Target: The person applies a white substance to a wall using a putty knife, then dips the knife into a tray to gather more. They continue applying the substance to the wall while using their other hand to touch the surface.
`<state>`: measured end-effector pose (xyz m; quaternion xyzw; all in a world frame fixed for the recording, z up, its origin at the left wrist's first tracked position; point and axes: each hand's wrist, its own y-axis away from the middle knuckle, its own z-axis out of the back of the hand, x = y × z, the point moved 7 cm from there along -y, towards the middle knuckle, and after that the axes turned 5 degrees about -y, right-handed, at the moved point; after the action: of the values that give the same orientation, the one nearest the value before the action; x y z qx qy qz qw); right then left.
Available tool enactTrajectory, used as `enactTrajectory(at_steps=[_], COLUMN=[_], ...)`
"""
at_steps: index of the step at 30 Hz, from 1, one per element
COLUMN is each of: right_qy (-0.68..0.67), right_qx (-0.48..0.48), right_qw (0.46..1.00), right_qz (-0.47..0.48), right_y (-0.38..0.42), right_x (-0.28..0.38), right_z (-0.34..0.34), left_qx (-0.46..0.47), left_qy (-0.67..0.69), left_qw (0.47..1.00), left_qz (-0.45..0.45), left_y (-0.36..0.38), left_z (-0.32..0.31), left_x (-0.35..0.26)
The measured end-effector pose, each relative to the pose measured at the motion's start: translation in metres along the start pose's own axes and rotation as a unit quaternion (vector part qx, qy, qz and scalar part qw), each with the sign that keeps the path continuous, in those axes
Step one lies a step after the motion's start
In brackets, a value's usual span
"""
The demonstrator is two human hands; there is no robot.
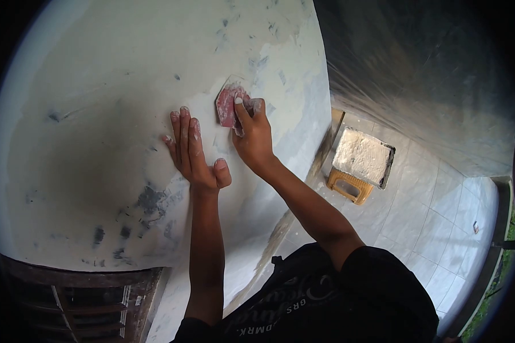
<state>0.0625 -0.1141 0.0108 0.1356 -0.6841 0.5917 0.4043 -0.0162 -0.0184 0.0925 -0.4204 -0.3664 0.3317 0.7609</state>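
My right hand (pixel 253 136) presses a reddish piece of sandpaper (pixel 228 104), dusted white, against a pale plastered wall (pixel 97 86). My thumb lies over the paper's right edge. Just to its left, my left hand (pixel 190 150) rests flat on the wall with fingers together and pointing up, holding nothing. Both hands carry white dust. The wall shows grey and dark patches below the hands.
A flat board covered in white plaster (pixel 363 156) lies on a small orange stool (pixel 349 186) on the tiled floor (pixel 429 228) at the right. A dark wooden window frame (pixel 80 297) sits at the lower left. A grey wall rises at the upper right.
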Motion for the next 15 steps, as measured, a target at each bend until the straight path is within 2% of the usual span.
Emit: enactTrajectory(at_steps=[5,6,8,11,13,15], right_qy=[-0.081,-0.081,-0.095,-0.077,-0.055,-0.023], right_qx=[0.131,0.132,0.072,-0.045,-0.079,-0.049], right_qw=[0.988,0.988,0.993,0.996,0.995,0.998], right_qz=[-0.016,-0.02,-0.022,0.002,0.006,0.02], right_y=[0.117,0.117,0.108,0.03,-0.013,-0.019], right_x=[0.006,0.004,0.0,0.005,0.012,0.013], right_z=[0.003,0.009,0.024,0.036,0.035,0.012], left_qx=[-0.006,-0.006,-0.006,-0.008,0.0,0.0], left_qy=[0.008,0.009,0.01,0.013,0.014,0.015], left_qw=[1.0,1.0,1.0,1.0,1.0,1.0], left_qz=[0.0,-0.005,-0.01,-0.011,-0.006,-0.004], left_y=[0.001,0.0,0.0,-0.001,-0.001,0.0], left_z=[0.001,0.002,0.001,0.002,0.002,0.002], left_x=[0.0,0.0,0.001,0.0,0.0,0.001])
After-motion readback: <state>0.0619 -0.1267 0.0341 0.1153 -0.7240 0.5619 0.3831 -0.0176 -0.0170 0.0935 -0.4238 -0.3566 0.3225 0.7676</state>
